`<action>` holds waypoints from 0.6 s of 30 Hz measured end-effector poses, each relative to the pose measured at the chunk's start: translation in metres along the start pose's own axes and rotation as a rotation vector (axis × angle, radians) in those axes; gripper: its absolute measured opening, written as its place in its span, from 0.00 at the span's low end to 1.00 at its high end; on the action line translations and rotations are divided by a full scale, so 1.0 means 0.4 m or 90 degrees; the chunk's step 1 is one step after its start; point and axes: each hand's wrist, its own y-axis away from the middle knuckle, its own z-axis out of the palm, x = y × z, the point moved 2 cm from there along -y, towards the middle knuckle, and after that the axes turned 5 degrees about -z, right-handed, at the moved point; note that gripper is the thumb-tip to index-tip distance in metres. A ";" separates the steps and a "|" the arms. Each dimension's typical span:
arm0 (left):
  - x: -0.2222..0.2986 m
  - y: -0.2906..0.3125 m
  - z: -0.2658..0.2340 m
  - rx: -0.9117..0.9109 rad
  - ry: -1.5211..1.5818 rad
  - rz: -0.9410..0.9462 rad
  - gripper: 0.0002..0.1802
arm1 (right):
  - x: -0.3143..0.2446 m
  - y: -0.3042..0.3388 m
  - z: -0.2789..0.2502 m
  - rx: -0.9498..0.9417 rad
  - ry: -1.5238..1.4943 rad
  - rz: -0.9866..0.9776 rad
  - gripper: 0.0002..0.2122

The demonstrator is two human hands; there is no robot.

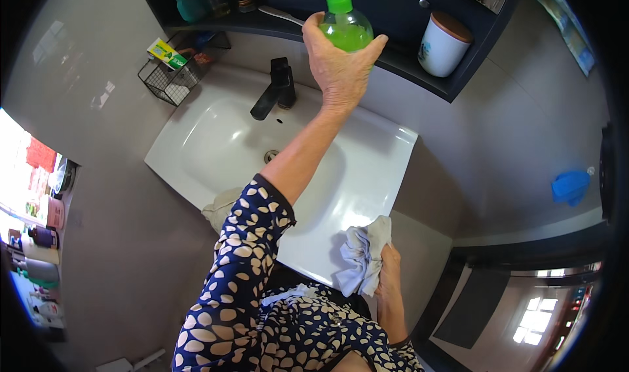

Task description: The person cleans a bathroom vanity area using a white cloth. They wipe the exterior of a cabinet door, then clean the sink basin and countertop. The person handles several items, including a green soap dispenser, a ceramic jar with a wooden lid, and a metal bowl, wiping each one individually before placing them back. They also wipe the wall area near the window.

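Observation:
My left hand (341,71) reaches over the sink, its fingers round a clear, rounded pump bottle (348,35) with green liquid and a green pump top. The bottle is upright at the front edge of the dark shelf (396,64); whether its base touches the shelf is hidden by my hand. Low on the right, my right hand (389,267) grips a crumpled whitish cloth (362,257) by the sink's front right corner. Below my left forearm lies the white sink (216,133), with a black faucet (275,90) at its back.
A white canister (442,48) with a brown lid stands on the shelf's right. At the shelf's left are a teal cup (191,4) and a long-handled utensil (280,14). A wire basket (167,80) holds a yellow-green box. A beige cloth (221,208) hangs at the sink's front left edge.

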 end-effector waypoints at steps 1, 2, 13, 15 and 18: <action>0.007 0.004 0.014 0.030 -0.081 0.038 0.46 | -0.004 0.005 -0.020 0.023 0.000 -0.001 0.16; 0.021 0.005 0.028 0.060 -0.161 0.076 0.46 | -0.004 0.001 -0.038 0.025 -0.011 0.000 0.16; 0.031 -0.014 0.147 0.079 -0.240 -0.010 0.45 | -0.010 -0.002 -0.124 0.045 -0.049 0.027 0.16; 0.015 -0.016 0.165 0.102 -0.240 0.007 0.43 | -0.010 -0.003 -0.134 0.043 -0.056 0.028 0.16; -0.014 -0.019 0.180 0.115 -0.238 0.039 0.41 | -0.010 -0.002 -0.146 0.048 -0.054 0.029 0.16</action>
